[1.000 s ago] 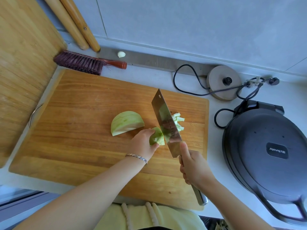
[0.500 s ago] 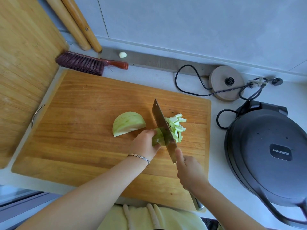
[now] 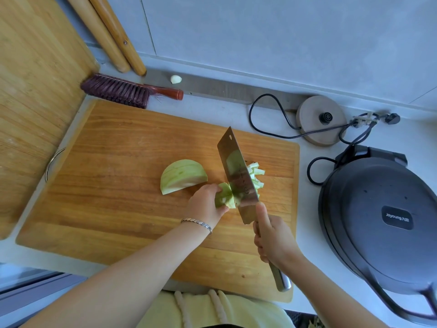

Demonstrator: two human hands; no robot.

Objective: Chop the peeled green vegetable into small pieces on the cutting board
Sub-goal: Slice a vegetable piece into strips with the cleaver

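On the wooden cutting board (image 3: 113, 176) lies a pale green peeled half vegetable (image 3: 182, 175), dome up, near the middle. To its right my left hand (image 3: 205, 204) pins a smaller green chunk (image 3: 224, 197) against the board. My right hand (image 3: 274, 240) grips the handle of a steel cleaver (image 3: 237, 176), whose blade stands tilted just right of that chunk, raised above it. Behind the blade a small heap of cut green sticks (image 3: 256, 176) lies on the board.
A dark electric griddle (image 3: 383, 223) with its cord sits right of the board. A kettle base (image 3: 320, 123) and cables lie behind. A brush (image 3: 123, 92), a garlic clove (image 3: 176, 79), two rolling pins (image 3: 111, 36) and a second wooden board (image 3: 30, 91) stand at the back left.
The cleaver came down through the held chunk half a second ago and has now lifted again. My left hand stays on the chunk; the cut heap sits the same.
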